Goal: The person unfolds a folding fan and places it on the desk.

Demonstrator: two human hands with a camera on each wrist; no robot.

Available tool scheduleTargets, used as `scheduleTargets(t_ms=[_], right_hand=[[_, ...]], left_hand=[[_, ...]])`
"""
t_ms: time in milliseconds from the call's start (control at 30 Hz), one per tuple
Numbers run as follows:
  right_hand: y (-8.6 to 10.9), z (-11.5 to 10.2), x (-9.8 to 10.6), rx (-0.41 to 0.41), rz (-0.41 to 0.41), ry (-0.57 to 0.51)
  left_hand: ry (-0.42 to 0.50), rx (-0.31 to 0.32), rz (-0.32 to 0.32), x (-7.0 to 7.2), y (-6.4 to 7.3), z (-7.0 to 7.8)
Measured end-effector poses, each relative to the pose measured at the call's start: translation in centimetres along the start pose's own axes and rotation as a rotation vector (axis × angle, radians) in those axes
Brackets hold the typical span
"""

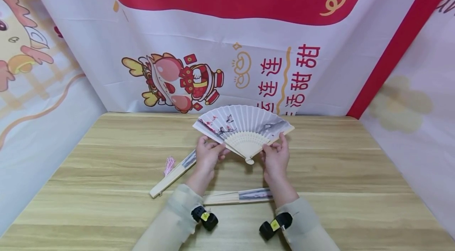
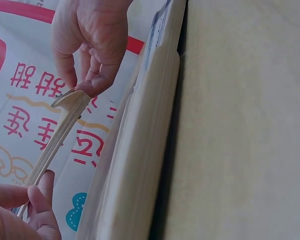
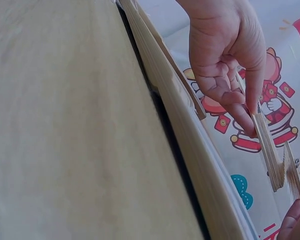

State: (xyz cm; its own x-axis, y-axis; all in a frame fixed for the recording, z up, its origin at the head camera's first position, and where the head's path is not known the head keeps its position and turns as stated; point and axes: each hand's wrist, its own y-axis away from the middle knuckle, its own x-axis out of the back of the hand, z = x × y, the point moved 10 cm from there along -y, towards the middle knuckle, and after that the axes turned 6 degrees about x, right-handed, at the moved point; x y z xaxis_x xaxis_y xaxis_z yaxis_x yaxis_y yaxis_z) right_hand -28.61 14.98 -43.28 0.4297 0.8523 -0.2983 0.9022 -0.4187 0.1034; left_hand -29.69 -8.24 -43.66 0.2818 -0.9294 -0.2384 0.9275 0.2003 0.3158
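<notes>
A spread paper folding fan (image 1: 245, 118), printed with red blossoms, birds and a grey landscape, is held up above the table, its light ribs meeting at the bottom. My left hand (image 1: 207, 155) pinches its left outer rib between thumb and fingers. On the other side my right hand (image 1: 277, 158) grips the right outer rib the same way. Seen from the left wrist, the ribs (image 2: 60, 132) appear edge-on between both hands. Below my wrists lies a folded fan (image 1: 227, 197), partly hidden by the right forearm. Another folded fan (image 1: 174, 178) lies slanted by my left forearm.
A pink tassel (image 1: 170, 165) lies beside the slanted folded fan. The wood-grain table (image 1: 341, 172) ends at a white and red printed cloth (image 1: 227, 34) at the back. Further printed cloths hang along both sides. Black wrist cameras sit on both sleeves.
</notes>
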Motion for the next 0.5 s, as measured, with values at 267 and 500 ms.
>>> scheduleTargets(t_ms=[267,500], right_hand=[[0.11,-0.06,0.45,0.009,0.049,-0.013],[0.21,-0.28,0.77,0.017,0.079,-0.036]], left_hand=[[0.012,-0.020,-0.003,-0.32,0.38,0.09],[0.034,-0.039,-0.012,-0.58,0.48,0.25]])
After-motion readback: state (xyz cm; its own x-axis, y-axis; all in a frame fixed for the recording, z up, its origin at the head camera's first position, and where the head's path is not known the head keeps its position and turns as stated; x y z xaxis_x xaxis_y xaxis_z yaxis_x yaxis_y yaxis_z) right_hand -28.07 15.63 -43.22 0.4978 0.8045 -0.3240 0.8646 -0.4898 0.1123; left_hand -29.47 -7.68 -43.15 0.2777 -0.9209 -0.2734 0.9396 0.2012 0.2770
